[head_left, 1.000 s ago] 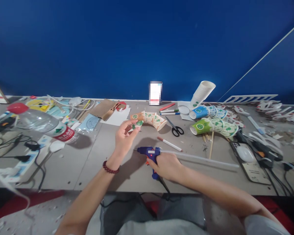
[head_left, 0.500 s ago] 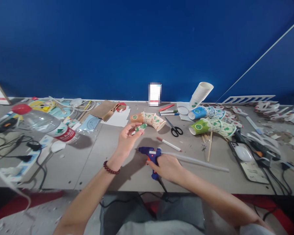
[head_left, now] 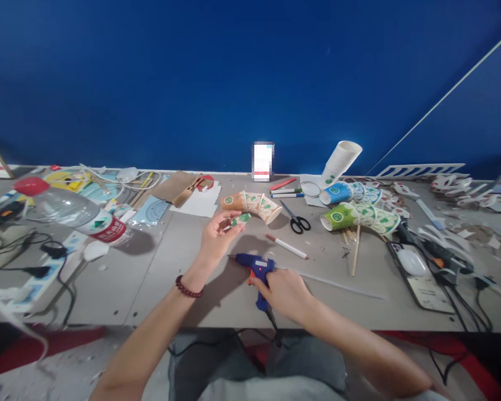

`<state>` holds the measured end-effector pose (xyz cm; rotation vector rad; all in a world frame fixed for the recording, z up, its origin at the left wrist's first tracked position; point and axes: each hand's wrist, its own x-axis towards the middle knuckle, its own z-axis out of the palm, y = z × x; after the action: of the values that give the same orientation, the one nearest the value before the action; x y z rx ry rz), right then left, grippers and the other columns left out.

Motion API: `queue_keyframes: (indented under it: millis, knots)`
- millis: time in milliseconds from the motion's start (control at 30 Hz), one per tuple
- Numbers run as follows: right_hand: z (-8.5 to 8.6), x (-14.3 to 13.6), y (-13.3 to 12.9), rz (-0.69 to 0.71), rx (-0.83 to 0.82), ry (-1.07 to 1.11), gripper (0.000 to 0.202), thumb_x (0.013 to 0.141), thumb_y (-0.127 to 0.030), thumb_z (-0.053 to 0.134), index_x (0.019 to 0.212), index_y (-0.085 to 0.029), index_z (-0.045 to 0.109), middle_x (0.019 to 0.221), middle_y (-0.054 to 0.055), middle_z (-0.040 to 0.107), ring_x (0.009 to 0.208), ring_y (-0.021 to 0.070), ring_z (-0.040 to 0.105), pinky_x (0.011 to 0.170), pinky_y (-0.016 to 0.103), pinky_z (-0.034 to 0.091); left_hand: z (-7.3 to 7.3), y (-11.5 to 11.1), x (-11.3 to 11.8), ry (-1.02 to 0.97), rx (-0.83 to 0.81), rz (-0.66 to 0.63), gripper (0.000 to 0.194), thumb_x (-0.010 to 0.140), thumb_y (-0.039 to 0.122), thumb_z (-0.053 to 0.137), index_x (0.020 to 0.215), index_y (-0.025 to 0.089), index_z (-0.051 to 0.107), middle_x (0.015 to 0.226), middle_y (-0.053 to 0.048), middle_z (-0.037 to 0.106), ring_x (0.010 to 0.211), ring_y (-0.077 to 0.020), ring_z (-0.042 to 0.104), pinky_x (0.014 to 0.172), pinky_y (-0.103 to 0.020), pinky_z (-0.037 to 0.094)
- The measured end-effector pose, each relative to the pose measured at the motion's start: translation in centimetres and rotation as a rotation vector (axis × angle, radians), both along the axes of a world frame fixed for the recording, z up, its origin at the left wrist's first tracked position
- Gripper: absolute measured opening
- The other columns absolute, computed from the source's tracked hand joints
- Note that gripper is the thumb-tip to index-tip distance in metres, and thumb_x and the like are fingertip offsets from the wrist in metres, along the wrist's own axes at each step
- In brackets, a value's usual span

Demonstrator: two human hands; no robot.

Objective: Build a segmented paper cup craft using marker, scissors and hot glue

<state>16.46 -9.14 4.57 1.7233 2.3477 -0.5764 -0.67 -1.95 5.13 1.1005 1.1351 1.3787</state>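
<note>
My left hand (head_left: pixel 217 236) pinches a small green-and-white printed paper piece (head_left: pixel 241 219) between thumb and fingertips, above the table. Below it, a blue hot glue gun (head_left: pixel 250 264) with an orange trigger points its nozzle to the left. My right hand (head_left: pixel 290 292) is closed at the rear of the gun, thumb by the trigger; its other fingers are partly hidden. A long translucent glue stick (head_left: pixel 338 285) runs out rightward from behind the gun. Just beyond my left hand lies a bent tube of joined orange-patterned paper cups (head_left: pixel 253 204).
Black scissors (head_left: pixel 299 224) and a white marker (head_left: pixel 287 246) lie past the gun. Green joined cups (head_left: pixel 361 217), blue joined cups (head_left: pixel 350 192) and a white cup stack (head_left: pixel 342 161) are at right. A bottle (head_left: pixel 79 214) and a power strip (head_left: pixel 52 273) are at left.
The paper piece has turned slightly in my left fingers. The glue stick's far end has swung a little toward me. The glue gun has barely shifted.
</note>
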Motion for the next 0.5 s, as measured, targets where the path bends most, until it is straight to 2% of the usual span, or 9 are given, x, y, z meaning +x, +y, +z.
queue_keyframes:
  millis: [100, 200, 300, 333, 400, 500]
  knots:
    - [0.5, -0.1, -0.1, 0.0, -0.019, -0.023, 0.057, 0.099, -0.05, 0.036, 0.085, -0.012, 0.076, 0.089, 0.018, 0.076, 0.082, 0.0312, 0.073, 0.066, 0.033, 0.048, 0.0, 0.0, 0.1, -0.071, -0.024, 0.0, 0.04, 0.06, 0.029, 0.085, 0.092, 0.018, 0.065, 0.093, -0.001, 0.063, 0.072, -0.0098, 0.063, 0.078, -0.031, 0.058]
    - [1.4, 0.9, 0.5, -0.007, -0.004, 0.093, 0.051, 0.097, -0.05, 0.042, 0.075, -0.015, 0.072, 0.077, 0.014, 0.074, 0.073, 0.0278, 0.071, 0.062, 0.031, 0.047, 0.1, -0.1, 0.0, -0.163, -0.061, -0.032, 0.041, 0.057, 0.027, 0.087, 0.087, 0.018, 0.061, 0.091, 0.002, 0.062, 0.069, -0.0079, 0.063, 0.075, -0.028, 0.058]
    - [2.5, 2.3, 1.8, -0.042, 0.083, 0.457, 0.028, 0.091, -0.043, 0.055, 0.082, -0.019, 0.066, 0.067, 0.004, 0.069, 0.064, 0.0189, 0.066, 0.06, 0.028, 0.046, 0.5, -0.5, 0.1, -0.246, -0.13, -0.082, 0.04, 0.056, 0.025, 0.089, 0.083, 0.017, 0.06, 0.085, 0.004, 0.062, 0.068, -0.0067, 0.064, 0.072, -0.023, 0.057]
    - [2.9, 2.7, 2.4, -0.059, 0.118, 0.618, 0.021, 0.089, -0.04, 0.059, 0.088, -0.02, 0.064, 0.071, 0.002, 0.069, 0.065, 0.0168, 0.065, 0.06, 0.027, 0.047, 0.6, -0.7, 0.1, -0.27, -0.16, -0.107, 0.039, 0.056, 0.024, 0.089, 0.082, 0.017, 0.06, 0.084, 0.005, 0.062, 0.068, -0.0059, 0.064, 0.07, -0.02, 0.057]
    - [3.3, 3.2, 3.8, -0.098, 0.17, 0.936, 0.019, 0.085, -0.036, 0.064, 0.097, -0.021, 0.061, 0.089, 0.003, 0.07, 0.074, 0.0154, 0.066, 0.062, 0.025, 0.05, 1.0, -1.0, 0.3, -0.321, -0.223, -0.176, 0.038, 0.058, 0.023, 0.089, 0.083, 0.017, 0.061, 0.082, 0.005, 0.062, 0.065, -0.0044, 0.064, 0.067, -0.016, 0.056]
    - [3.4, 3.1, 5.9, -0.109, 0.077, 1.25, 0.028, 0.081, -0.033, 0.069, 0.105, -0.022, 0.06, 0.111, 0.007, 0.066, 0.094, 0.0176, 0.065, 0.067, 0.025, 0.055, 1.5, -1.3, 0.6, -0.422, -0.286, -0.273, 0.037, 0.058, 0.02, 0.089, 0.084, 0.018, 0.063, 0.083, 0.005, 0.065, 0.063, -0.0027, 0.064, 0.063, -0.011, 0.055]
